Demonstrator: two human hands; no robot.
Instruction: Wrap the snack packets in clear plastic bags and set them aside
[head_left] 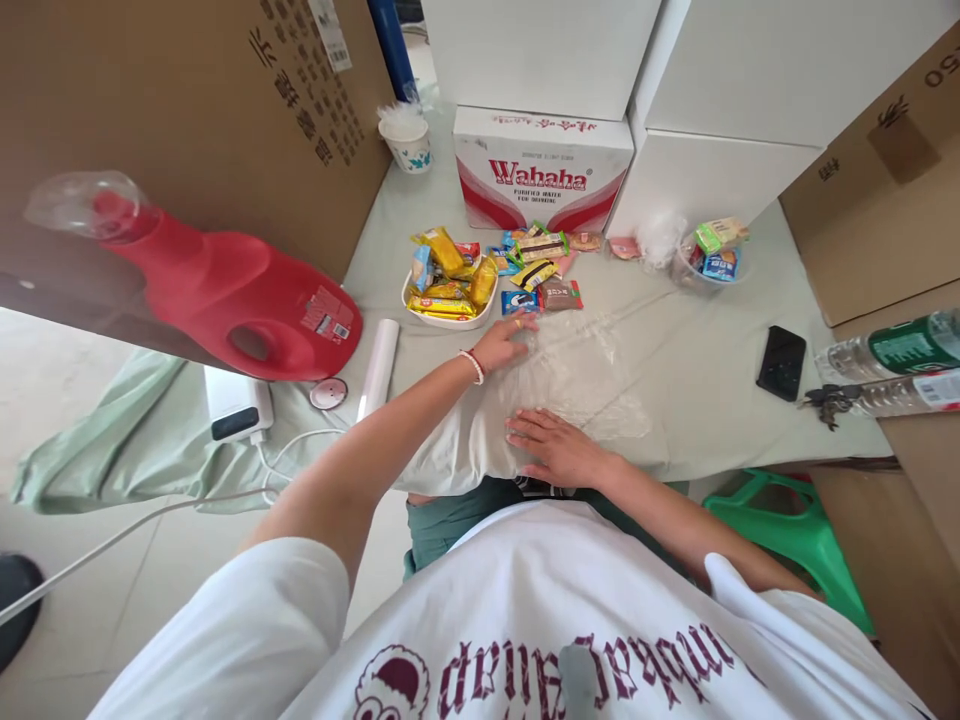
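Note:
A clear plastic bag (592, 375) lies flat on the pale cloth-covered table. My left hand (504, 343), with a bracelet at the wrist, rests at the bag's left side, fingers stretched out toward the snacks. My right hand (559, 448) lies flat near the table's front edge, over the bag's lower left part, fingers spread. Neither hand holds anything that I can see. Just beyond my left hand are a white bowl (448, 323) of wrapped snacks and several loose wrapped snacks (541, 245) on the cloth. A clear round tub (705, 278) with snack packets stands farther right.
A red detergent bottle (247, 290), a white power bank (236, 400) with a cable and a white cylinder (379, 365) are at left. Behind stand a Wahaha box (544, 170) and a paper cup (406, 140). At right are a black phone (781, 362) and plastic bottles (911, 345).

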